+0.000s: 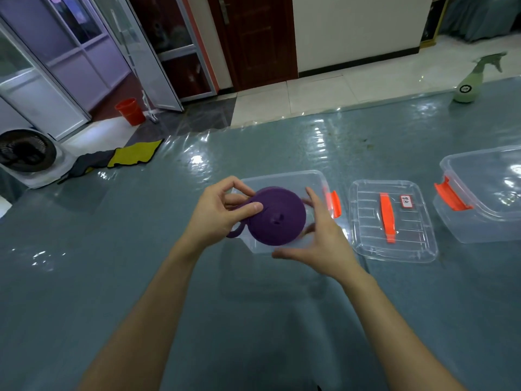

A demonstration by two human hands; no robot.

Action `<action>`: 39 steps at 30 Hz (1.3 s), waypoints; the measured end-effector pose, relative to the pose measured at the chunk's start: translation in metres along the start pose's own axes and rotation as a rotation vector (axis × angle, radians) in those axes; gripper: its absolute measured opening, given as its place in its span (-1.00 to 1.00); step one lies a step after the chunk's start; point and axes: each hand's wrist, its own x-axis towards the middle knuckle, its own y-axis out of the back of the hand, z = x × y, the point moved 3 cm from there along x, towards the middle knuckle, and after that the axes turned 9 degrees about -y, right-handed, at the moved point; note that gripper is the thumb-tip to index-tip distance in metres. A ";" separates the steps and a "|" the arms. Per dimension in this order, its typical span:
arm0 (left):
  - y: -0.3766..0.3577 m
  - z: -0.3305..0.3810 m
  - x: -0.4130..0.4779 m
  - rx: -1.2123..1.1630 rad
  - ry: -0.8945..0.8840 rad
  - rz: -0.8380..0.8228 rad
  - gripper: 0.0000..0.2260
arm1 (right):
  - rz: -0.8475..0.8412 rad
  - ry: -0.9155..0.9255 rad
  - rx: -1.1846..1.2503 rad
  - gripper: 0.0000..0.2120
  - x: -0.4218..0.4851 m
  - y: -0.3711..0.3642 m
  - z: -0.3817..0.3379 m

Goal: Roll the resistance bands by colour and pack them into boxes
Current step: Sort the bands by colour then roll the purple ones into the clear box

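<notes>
Green spray bottle [469,80] at far right, yellow-grey cloth [127,158], red bucket [130,111], white fan [28,156]

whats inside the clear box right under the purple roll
The far and right parts of the clear box show nothing inside. Its middle is hidden by the purple roll and the left hand and right hand holding it.
</notes>
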 end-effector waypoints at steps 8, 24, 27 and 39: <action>0.005 -0.001 0.034 0.097 0.073 -0.204 -0.78 | 0.218 0.445 -0.358 0.02 0.018 -0.013 -0.023; -0.032 -0.065 0.077 -0.253 0.143 0.152 -0.81 | 0.389 0.195 -0.524 0.02 0.086 0.012 -0.026; -0.029 -0.088 0.082 -0.105 0.188 0.102 -0.74 | 0.303 0.119 -0.639 -0.03 0.099 0.006 -0.016; -0.047 -0.184 0.106 0.293 0.524 -0.090 -0.64 | -0.081 -0.227 -0.774 0.00 0.158 -0.057 0.030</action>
